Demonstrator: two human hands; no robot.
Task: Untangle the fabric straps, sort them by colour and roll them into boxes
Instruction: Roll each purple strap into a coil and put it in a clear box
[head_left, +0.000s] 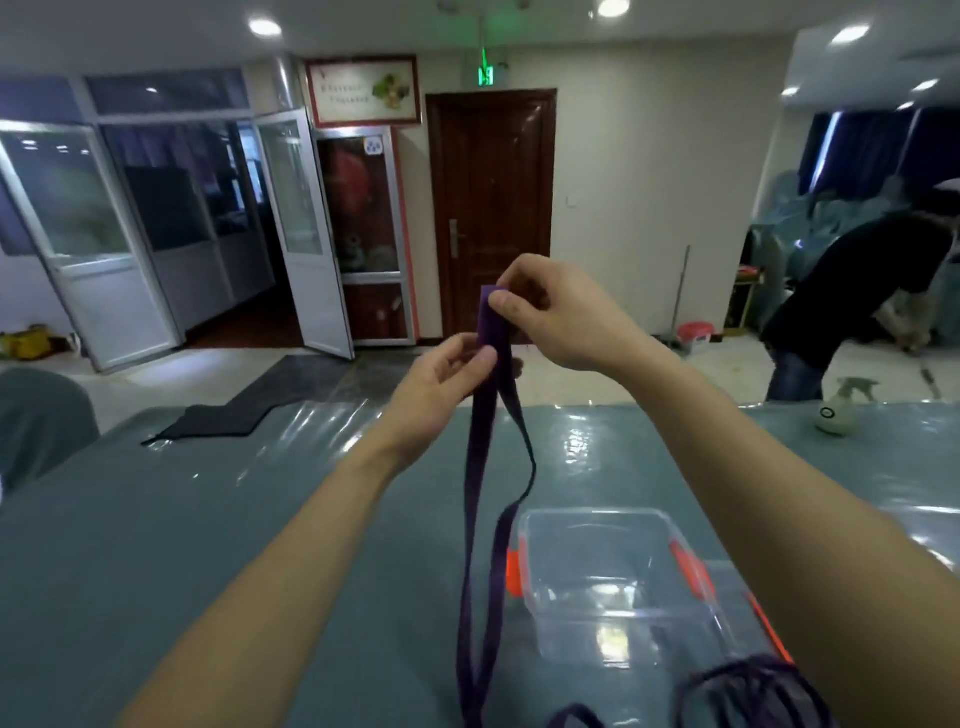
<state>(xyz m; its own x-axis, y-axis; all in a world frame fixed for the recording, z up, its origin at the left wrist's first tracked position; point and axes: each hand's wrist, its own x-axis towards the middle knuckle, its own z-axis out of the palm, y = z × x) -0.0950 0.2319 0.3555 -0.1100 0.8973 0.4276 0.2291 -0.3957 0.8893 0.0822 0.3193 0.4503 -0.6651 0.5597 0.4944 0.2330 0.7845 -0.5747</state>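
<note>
Both left hand (441, 379), right hand (566, 322) fingers pinching strap (475, 483), box (587, 514) below, bottle (836, 410) beyond

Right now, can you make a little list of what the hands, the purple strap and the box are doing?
left hand: pinches the purple strap just below its top
right hand: pinches the purple strap's top end
purple strap: hangs in two lengths towards the table
clear box: stands on the table, lid off, looks empty
</note>
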